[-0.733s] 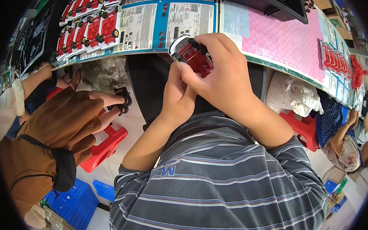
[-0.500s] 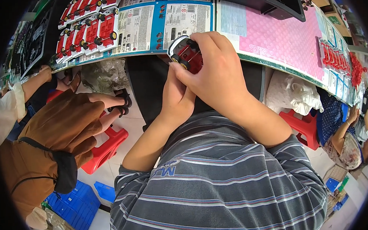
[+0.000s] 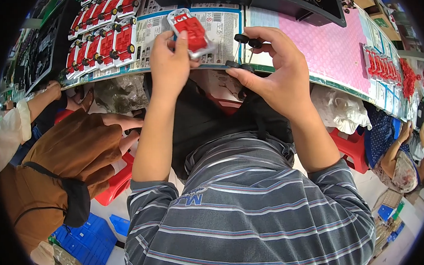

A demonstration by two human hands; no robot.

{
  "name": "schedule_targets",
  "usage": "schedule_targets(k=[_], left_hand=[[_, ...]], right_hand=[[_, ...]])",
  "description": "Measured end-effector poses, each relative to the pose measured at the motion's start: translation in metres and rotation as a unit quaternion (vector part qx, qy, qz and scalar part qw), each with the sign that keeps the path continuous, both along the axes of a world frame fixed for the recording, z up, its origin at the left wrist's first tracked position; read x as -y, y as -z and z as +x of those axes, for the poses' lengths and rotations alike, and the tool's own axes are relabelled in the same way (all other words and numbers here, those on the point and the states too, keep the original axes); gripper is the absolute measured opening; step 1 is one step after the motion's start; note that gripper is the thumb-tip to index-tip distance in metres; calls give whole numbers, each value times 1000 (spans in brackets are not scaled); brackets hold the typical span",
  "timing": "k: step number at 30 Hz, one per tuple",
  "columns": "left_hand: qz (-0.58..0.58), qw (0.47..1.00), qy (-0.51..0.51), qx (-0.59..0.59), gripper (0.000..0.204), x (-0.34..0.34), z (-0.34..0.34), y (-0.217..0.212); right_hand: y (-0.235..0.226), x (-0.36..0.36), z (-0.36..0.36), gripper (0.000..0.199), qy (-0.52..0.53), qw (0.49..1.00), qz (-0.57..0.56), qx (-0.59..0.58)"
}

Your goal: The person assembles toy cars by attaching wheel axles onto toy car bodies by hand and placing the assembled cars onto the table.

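Observation:
My left hand [image 3: 168, 63] grips a toy car body [image 3: 191, 33], red inside with a white rim, slightly blurred. It is tilted above the printed card sheets at the table edge, and no wheels show on it. To its right, my right hand [image 3: 287, 74] pinches two wheel axles [image 3: 238, 51] between thumb and fingers. Each axle is a thin metal rod with black wheels at its ends. The axles are apart from the car body.
Rows of red-and-white toy cars [image 3: 105, 45] with wheels lie at the left. A black bin [image 3: 244, 4] holding wheels stands at the back. Pink bubble sheet [image 3: 326, 42] covers the right side, with red parts [image 3: 381, 63] beyond. A co-worker in a brown garment [image 3: 70, 148] is at left.
My hands were together around one toy car and have moved apart. The car body has gone up and left in my left hand; the wheel axles are now separate in my right.

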State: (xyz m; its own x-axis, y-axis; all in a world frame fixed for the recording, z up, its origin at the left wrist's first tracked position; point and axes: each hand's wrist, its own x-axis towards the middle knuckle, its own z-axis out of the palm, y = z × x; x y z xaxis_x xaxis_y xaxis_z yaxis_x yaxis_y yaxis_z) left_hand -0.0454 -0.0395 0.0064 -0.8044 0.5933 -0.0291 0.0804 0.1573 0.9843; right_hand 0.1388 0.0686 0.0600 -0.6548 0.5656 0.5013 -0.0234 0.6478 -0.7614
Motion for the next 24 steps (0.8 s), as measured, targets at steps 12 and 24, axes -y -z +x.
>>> schedule_targets(k=[12,24], left_hand=[[154,931,316,102,70,40,62,-46],[171,928,278,181,63,48,68,-49]], right_hand=[[-2,3,20,69,-90,995,-44,-22],[0,8,24,76,-119,991,-23,-52]])
